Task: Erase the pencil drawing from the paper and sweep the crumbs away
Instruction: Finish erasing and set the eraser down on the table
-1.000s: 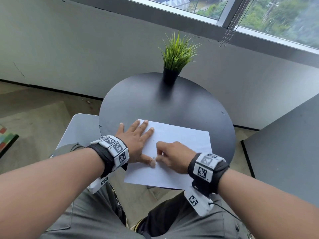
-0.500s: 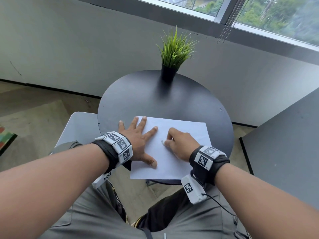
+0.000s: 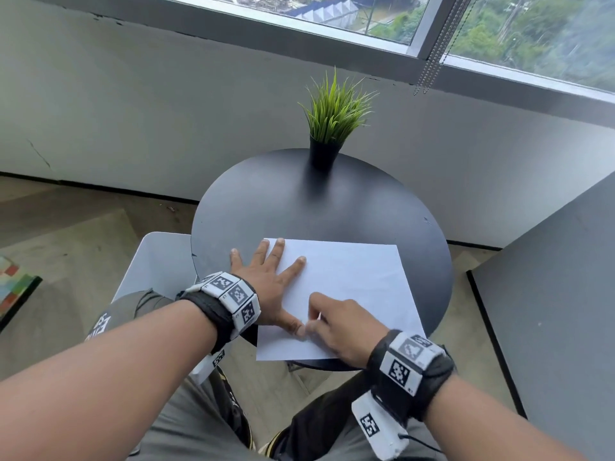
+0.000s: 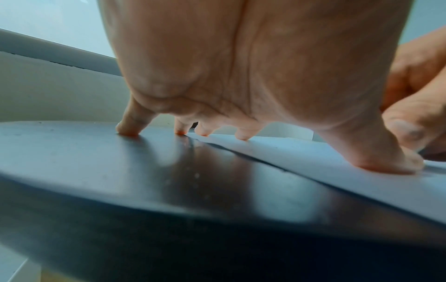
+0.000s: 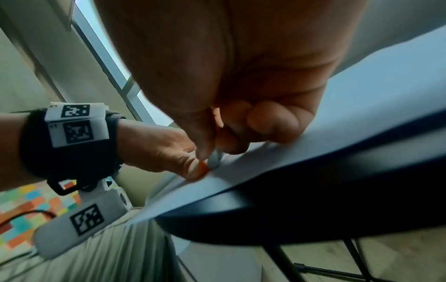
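A white sheet of paper (image 3: 352, 281) lies on the near half of a round black table (image 3: 299, 207), its near edge hanging over the rim. My left hand (image 3: 266, 277) lies flat with fingers spread, pressing the paper's left edge; the little finger rests on bare table. My right hand (image 3: 339, 324) is curled, pinching a small pale eraser (image 5: 214, 159) against the paper just beside the left thumb (image 5: 195, 171). No pencil marks or crumbs show on the sheet.
A potted green grass plant (image 3: 332, 124) stands at the table's far edge. A white chair seat (image 3: 159, 264) is left of the table, a grey panel (image 3: 549, 294) to the right, a wall and window beyond. My knees sit under the near rim.
My right hand has slid back toward me and to the left along the paper, ending next to the left thumb. The left hand has stayed flat on the sheet.
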`<state>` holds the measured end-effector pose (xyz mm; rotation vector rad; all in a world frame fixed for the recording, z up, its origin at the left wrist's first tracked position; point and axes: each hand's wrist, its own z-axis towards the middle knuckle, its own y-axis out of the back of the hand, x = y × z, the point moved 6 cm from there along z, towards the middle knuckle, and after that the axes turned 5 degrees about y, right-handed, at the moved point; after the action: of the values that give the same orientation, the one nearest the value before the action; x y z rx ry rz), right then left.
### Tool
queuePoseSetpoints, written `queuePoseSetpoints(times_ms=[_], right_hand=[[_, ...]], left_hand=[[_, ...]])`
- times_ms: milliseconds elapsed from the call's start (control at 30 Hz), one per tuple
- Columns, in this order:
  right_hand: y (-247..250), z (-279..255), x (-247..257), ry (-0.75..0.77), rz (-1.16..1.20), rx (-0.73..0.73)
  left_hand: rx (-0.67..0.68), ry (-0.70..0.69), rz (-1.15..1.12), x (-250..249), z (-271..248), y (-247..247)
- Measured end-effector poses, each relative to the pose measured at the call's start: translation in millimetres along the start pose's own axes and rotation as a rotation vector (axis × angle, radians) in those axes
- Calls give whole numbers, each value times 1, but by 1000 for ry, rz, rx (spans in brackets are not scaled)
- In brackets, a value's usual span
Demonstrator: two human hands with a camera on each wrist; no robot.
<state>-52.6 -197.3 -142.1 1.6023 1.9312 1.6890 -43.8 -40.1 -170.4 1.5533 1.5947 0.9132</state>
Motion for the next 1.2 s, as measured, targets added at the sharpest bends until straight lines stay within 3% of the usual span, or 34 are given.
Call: queuePoseSetpoints(times_ms=[200, 400, 600, 733, 800, 933, 1067, 1200], right_hand=[[38, 15, -47, -197, 103, -193], [44, 16, -48, -223, 64, -260], [-5, -5, 2, 6, -51, -36], [28, -4, -34, -239, 44, -236], [27, -5, -31, -219, 30, -245], [0, -8, -8, -64, 6, -89], [27, -7, -35, -213, 47, -303], [-3, -20, -13, -63, -29, -90]], left_hand=[[5, 1, -14, 0, 0, -2], [-115, -105, 11, -5, -15, -4], [-191, -41, -30, -3, -22, -3], [-159, -25, -15, -2, -20, -6], [-139, -29, -5, -2, -19, -9], [-84, -34, -35, 0, -19, -17], [-53, -34, -34, 0, -20, -16], [-39, -38, -7, 3, -21, -16]])
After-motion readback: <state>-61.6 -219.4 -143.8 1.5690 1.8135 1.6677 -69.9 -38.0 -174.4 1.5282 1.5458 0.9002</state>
